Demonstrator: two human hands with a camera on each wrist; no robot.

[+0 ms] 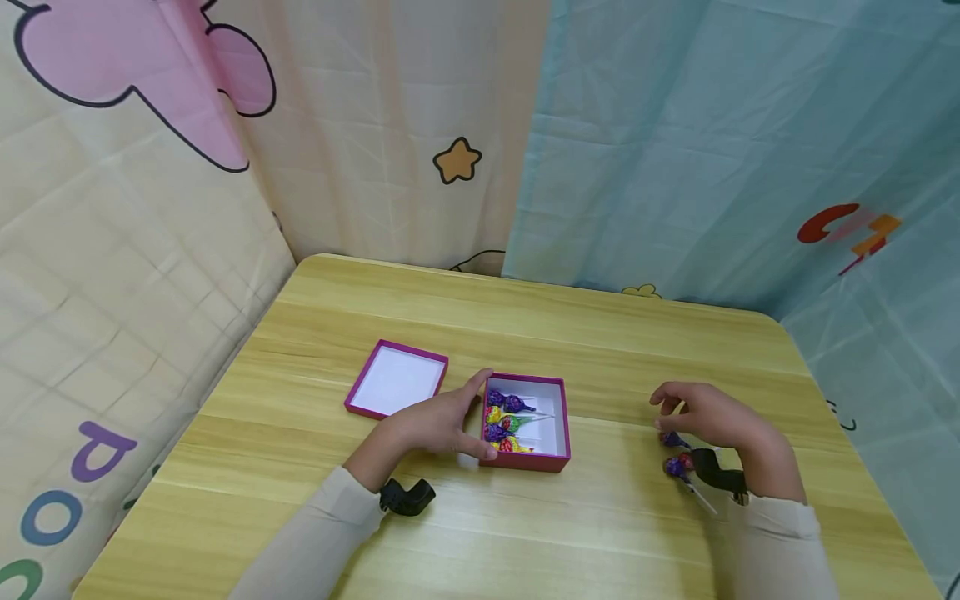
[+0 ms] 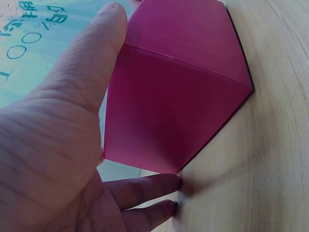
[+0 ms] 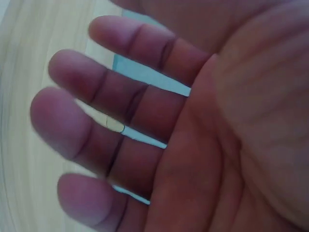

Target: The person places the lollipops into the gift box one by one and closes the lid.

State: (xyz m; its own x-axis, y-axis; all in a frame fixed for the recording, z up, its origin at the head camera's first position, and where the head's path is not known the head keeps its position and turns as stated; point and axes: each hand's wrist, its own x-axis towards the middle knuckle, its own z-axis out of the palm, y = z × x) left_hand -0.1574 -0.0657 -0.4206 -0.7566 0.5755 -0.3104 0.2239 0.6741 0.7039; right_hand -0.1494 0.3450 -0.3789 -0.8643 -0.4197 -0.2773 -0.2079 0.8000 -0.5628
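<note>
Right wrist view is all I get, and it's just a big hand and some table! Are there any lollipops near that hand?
Observer: Yes! The head view shows a purple-wrapped lollipop on the wooden table, close to the right hand.

Operator: Ooh! What's the other one doing?

Observer: The left hand holds the left side of an open magenta box.

Operator: Is anything in the box?

Observer: Yes, several wrapped lollipops lie inside, bunched toward its left side.
</note>
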